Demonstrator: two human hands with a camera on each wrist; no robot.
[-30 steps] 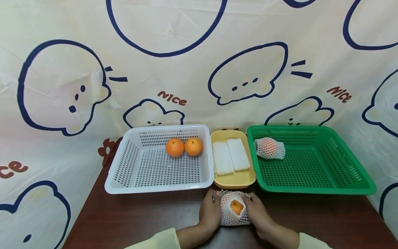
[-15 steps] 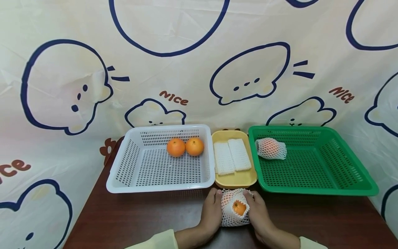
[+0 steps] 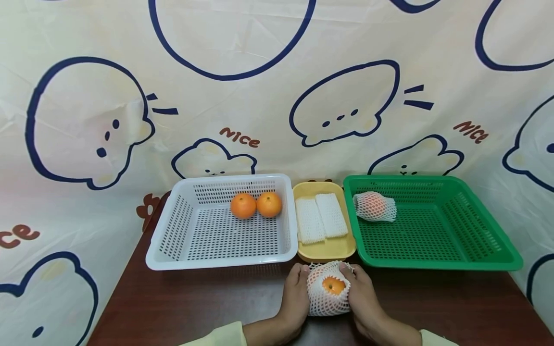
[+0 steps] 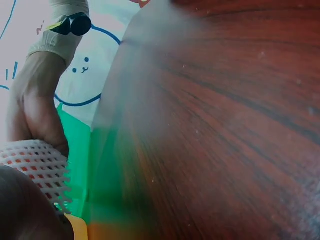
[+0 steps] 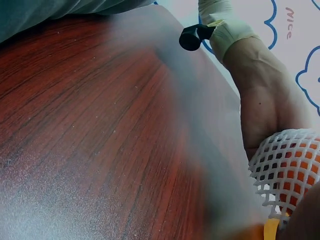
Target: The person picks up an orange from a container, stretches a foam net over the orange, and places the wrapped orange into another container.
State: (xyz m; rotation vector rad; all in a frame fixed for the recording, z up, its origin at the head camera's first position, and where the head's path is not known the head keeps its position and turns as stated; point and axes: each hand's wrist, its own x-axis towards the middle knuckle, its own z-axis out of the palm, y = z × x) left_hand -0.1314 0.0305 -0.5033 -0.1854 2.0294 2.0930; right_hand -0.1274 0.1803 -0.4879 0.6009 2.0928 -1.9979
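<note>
An orange [image 3: 334, 285] sits inside a white foam net sleeve [image 3: 326, 305], its stem end showing through the sleeve's opening. My left hand [image 3: 295, 298] grips the sleeved fruit from the left, thumb on top by the net's edge. From the right, my right hand [image 3: 365, 300] holds it the same way, thumb at the rim of the opening. The wrist views show the net [image 4: 37, 167] stretched over the fruit between both hands, orange colour visible through the mesh [image 5: 290, 170]. The fingers beneath and behind the fruit are mostly hidden.
Two bare oranges [image 3: 256, 205] lie in a white basket [image 3: 157, 259] at left. A yellow tray [image 3: 329, 252] holds flat foam sleeves [image 3: 322, 218]. The green basket [image 3: 441, 264] at right contains a netted fruit [image 3: 374, 206]. All stand on a dark wooden table [image 3: 195, 298].
Both hands keep hold of the netted orange, which has tipped slightly. The net's opening has shifted a little up and right and widened, baring more of the peel.
</note>
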